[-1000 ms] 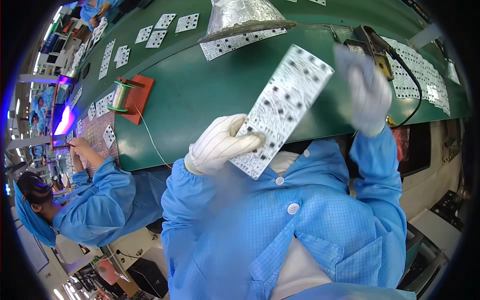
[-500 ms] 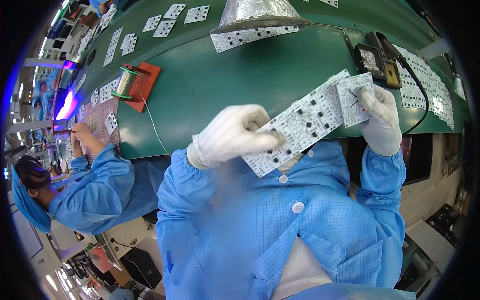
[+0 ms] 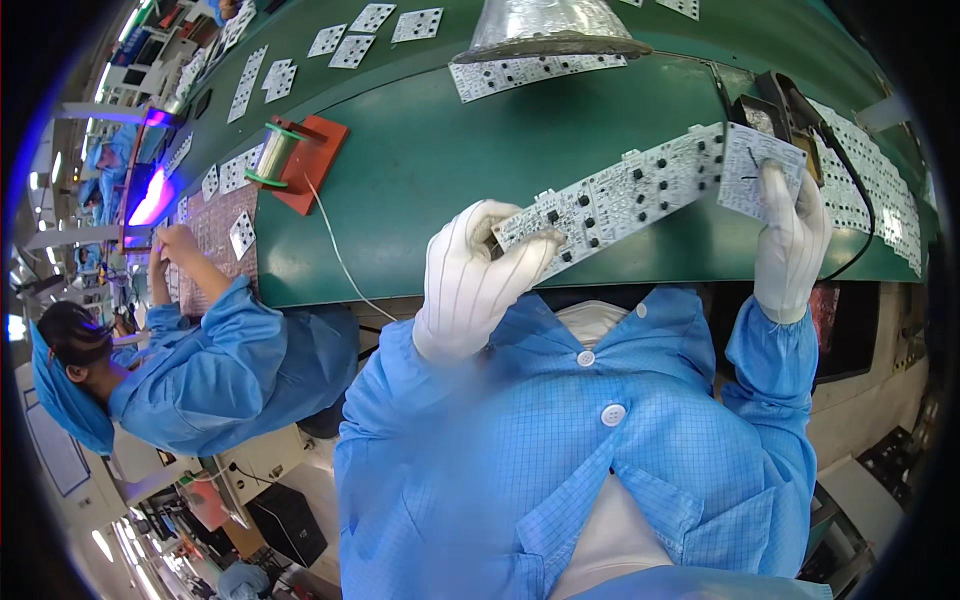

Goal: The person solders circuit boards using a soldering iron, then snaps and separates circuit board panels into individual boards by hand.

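The person's two hands are wearing white gloves and are working above the green worktop (image 3: 450,160). The left hand (image 3: 482,275) is closing its thumb and fingers around the near end of a long circuit board (image 3: 630,195), which is slanting up toward the right with its dark components showing. The right hand (image 3: 792,235) is pinching a small circuit board (image 3: 745,168) by its lower right part, its fingers drawn together; the grip behind that board is hidden. The small board is meeting the far end of the long one in view, but whether they are touching cannot be told.

Behind the right hand, a black soldering-iron stand (image 3: 790,105) is standing beside rows of white boards (image 3: 885,205). A silver cone-shaped hood (image 3: 550,28) is hanging over another board (image 3: 540,74). To the left, a wire spool (image 3: 277,155) is sitting on a red holder (image 3: 325,160), and a co-worker (image 3: 225,365) in blue is leaning toward the worktop.
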Demonstrator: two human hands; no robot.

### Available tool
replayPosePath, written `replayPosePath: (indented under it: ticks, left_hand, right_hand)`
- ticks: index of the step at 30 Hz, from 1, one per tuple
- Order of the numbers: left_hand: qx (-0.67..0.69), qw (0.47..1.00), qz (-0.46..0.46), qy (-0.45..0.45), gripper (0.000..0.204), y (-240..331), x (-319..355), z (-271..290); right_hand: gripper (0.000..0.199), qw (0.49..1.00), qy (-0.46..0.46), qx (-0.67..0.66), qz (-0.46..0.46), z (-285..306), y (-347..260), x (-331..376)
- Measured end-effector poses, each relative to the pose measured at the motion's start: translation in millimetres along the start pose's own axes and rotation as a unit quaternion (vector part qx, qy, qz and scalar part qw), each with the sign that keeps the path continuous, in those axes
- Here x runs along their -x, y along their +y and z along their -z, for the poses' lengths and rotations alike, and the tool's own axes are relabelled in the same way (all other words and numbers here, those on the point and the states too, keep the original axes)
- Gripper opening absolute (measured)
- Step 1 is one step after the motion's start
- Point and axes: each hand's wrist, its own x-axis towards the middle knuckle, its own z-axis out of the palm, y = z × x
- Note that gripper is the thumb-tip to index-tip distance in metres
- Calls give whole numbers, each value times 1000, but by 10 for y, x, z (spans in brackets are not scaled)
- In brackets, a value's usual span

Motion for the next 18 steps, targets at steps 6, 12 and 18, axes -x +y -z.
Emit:
replayPosePath:
  ticks: [6, 12, 18]
  left_hand:
    - [-76, 993, 31, 90, 18, 276, -18, -168]
    - [-22, 998, -4, 62, 22, 270, 18, -138]
    - [-44, 996, 18, 69, 16, 285, 59, -47]
  right_hand:
    - [20, 952, -219, -184, 107, -332, -315, 358]
    - [34, 959, -252, -129, -12, -364, -146, 134]
    - [42, 867, -134, 346, 333, -97, 875, -715]
